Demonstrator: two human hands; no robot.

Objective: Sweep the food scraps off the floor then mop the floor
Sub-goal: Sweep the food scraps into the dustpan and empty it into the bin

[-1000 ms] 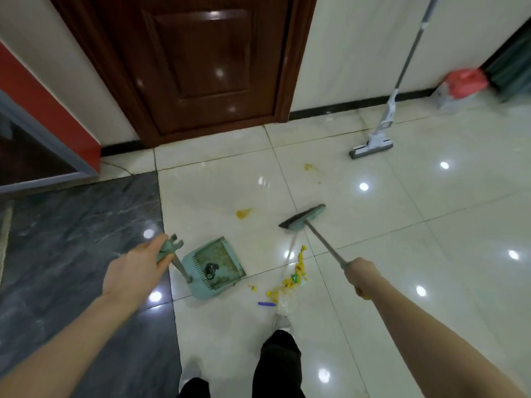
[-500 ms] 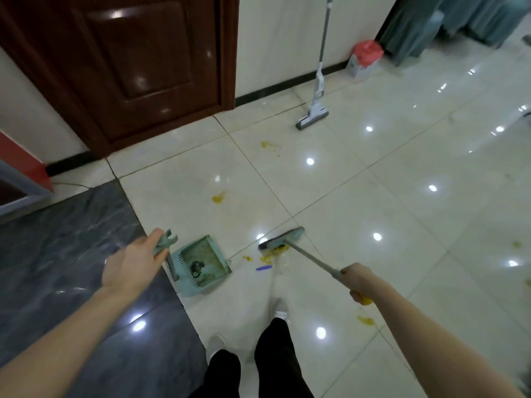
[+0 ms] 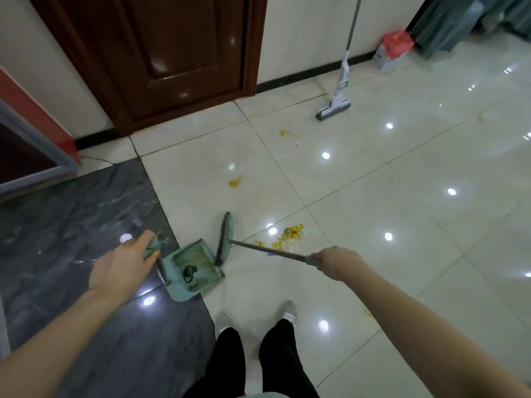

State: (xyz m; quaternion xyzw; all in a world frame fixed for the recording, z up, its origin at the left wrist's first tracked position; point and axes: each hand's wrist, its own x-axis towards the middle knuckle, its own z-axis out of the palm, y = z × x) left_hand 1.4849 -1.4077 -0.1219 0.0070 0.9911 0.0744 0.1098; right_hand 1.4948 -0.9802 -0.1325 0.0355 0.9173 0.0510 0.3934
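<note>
- My two shoes [image 3: 288, 311] stand at the bottom of the view, on the pale floor tiles [image 3: 402, 196] beside the dark marble slab [image 3: 71, 225].
- My left hand [image 3: 122, 267] has its fingers wrapped round the top of the one green dustpan [image 3: 193, 270]. The pan sits on the edge of the marble, with its open mouth turned to the right, toward the broom, and a dark clump lying inside.
- My right hand [image 3: 339, 261] is closed round the handle of the one broom [image 3: 225, 239]. The stick runs nearly level from my fist leftward. The broom head's long axis runs near to far, and its near end touches the pan's lip.
- One heap of yellow food scraps [image 3: 288, 235] lies just right of the broom head, beyond the stick.
- I count two more yellow smears [image 3: 235, 182] further out.
- One mop [image 3: 334, 107] leans on the far wall, its handle pointing up and its head flat on the tiles.
- Next to it is one red-lined bin [image 3: 392, 48], left of it one brown door [image 3: 178, 53].
</note>
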